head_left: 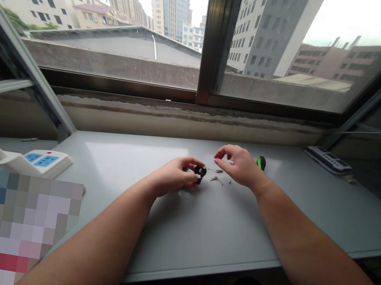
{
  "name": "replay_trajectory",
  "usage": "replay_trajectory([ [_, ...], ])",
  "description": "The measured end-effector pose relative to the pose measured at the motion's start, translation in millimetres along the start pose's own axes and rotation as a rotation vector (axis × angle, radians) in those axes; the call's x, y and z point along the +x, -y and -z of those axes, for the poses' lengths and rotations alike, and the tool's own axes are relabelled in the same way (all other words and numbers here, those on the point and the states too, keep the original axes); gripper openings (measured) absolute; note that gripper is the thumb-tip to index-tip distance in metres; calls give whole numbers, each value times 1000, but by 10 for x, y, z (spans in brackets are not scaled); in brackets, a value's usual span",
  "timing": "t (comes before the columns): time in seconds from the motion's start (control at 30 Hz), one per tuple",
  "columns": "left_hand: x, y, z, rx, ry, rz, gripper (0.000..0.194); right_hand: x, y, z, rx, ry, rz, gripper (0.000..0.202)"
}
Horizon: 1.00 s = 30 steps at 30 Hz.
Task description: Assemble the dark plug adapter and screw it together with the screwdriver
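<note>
Work looks partway along to me, judging through the head camera: one part is in hand, while several small pieces lie loose and apart from it. My left hand (172, 176) has the black part (200, 171) between its thumb and fingers, which are closed in around its near side and leave its round face in sight. It is near the middle of the surface (196, 244); I cannot tell whether its lower edge touches down or is held just clear.

My right hand (242, 166) hovers over the far side of the loose pieces, thumb and forefinger curved towards each other with a gap between their tips. I see nothing in that gap. A small white bit (231, 162) shows behind the thumb, and I cannot tell whether the other fingers have hold of it.

A thin wire (211, 168) reaches from beside the black part towards the right hand; whether it is fixed to that part is too small to make out. Just nearer to me lie a pinkish piece with a fine lead (214, 178) and a tiny metallic piece (229, 182), neither of them in hand. I count both as unfinished business, though from here I cannot say whether pieces are coming off or going on. The green-and-black handle (261, 163) lies beyond my right wrist, and neither hand grips it.
</note>
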State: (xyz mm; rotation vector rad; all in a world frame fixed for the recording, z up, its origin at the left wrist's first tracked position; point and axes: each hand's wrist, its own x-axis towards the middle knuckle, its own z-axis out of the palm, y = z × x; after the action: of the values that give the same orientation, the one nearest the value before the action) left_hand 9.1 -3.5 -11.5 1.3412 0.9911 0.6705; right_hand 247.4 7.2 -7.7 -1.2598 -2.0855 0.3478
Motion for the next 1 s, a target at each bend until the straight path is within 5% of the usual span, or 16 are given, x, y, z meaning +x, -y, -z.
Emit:
replay_trajectory([
  [0.17,-1,-67,111,-65,-65,-19,47,54,17,-245,-238,135,80,30],
  [0.27,3,-69,140,40,-94,-30,45,110,93,-343,-274,190,89,19],
  [0.37,12,-61,130,121,-109,-36,44,172,106,-292,-104,-14,57,11],
  [0.5,32,-55,114,94,-107,-50,49,191,41,-102,475,-313,-88,19],
  [0.67,16,-53,93,-15,-30,-3,49,83,42,83,1016,-56,-134,34],
  [0.83,-37,-43,47,-107,232,63,57,-9,139,144,1123,195,-69,23],
  [1.0,-61,-14,12,-107,283,-20,61,-19,154,64,1177,209,-24,27],
])
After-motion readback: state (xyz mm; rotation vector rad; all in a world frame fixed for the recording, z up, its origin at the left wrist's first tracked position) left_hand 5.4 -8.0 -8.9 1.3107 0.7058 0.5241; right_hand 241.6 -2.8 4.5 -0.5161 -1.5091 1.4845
